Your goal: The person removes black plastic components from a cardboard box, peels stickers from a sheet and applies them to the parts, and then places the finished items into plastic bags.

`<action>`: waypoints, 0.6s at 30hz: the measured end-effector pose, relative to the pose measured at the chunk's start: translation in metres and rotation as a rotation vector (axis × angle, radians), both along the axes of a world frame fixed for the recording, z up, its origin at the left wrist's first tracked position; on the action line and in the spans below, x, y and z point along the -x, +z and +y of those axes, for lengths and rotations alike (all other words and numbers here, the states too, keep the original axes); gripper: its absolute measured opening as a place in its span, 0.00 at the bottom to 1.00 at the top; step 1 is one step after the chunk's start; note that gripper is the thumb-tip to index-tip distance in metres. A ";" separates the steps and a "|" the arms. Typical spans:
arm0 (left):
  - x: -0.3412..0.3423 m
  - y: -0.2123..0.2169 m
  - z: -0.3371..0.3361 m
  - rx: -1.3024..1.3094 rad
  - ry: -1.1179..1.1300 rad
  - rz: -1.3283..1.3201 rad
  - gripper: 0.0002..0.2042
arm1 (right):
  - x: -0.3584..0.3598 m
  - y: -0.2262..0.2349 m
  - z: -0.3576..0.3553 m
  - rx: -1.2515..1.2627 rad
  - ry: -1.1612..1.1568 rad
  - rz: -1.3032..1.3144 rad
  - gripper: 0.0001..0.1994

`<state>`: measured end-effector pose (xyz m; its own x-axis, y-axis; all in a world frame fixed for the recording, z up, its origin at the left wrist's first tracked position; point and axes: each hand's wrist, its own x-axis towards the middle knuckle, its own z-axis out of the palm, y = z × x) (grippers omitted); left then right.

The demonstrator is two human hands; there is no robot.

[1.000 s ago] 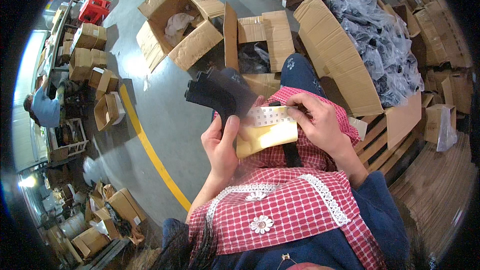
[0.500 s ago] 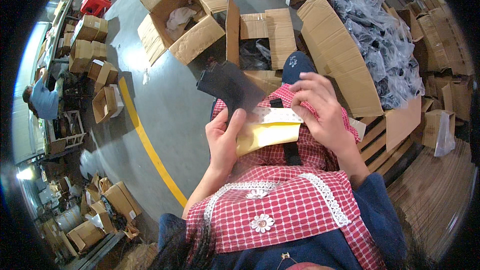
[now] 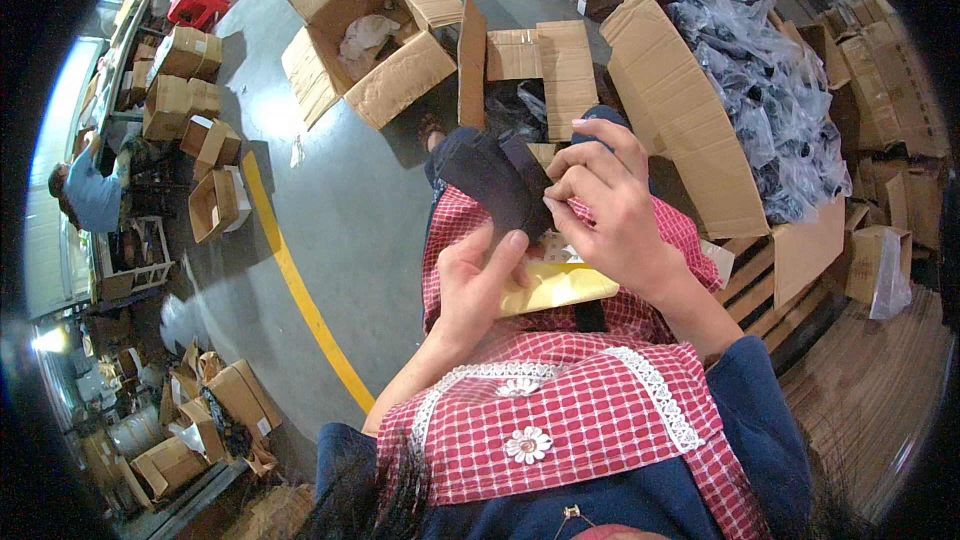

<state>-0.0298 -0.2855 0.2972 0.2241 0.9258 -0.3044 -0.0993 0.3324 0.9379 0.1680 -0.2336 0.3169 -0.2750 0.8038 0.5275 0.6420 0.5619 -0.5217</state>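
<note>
Bare grey floor lies open left of the lap; open cardboard boxes crowd ahead and right.

The dark piece at frame centre is looking like matt, soft cloth. The yellow sheet below it is showing a smooth, slightly glossy paper face. Upper-left boxes are showing rough brown cardboard; upper-right bags are glinting as glossy plastic. The apron is appearing as checked woven cloth.
</note>
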 end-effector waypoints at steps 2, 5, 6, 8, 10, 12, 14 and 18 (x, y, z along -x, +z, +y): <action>0.001 -0.001 0.000 -0.006 -0.002 0.016 0.12 | -0.004 -0.002 0.004 0.040 -0.053 0.029 0.08; 0.000 0.006 0.000 -0.009 0.025 0.012 0.12 | -0.022 -0.002 0.010 0.064 -0.154 0.020 0.07; 0.000 0.007 0.001 -0.008 0.032 0.002 0.12 | -0.027 0.002 0.006 0.262 -0.132 0.113 0.07; 0.000 0.006 0.000 0.002 0.052 -0.014 0.12 | -0.037 0.010 -0.005 0.661 -0.082 0.298 0.08; 0.001 0.004 -0.001 0.011 0.068 -0.029 0.12 | -0.050 0.016 -0.013 0.829 0.084 0.237 0.12; -0.002 0.003 -0.001 -0.037 0.108 -0.036 0.12 | -0.057 0.013 -0.023 0.822 0.164 0.168 0.16; -0.003 0.001 -0.001 -0.066 0.116 -0.051 0.12 | -0.059 0.012 -0.030 0.857 0.136 0.186 0.16; -0.002 -0.004 -0.001 -0.095 0.114 -0.048 0.12 | -0.057 0.011 -0.037 0.888 0.023 0.200 0.12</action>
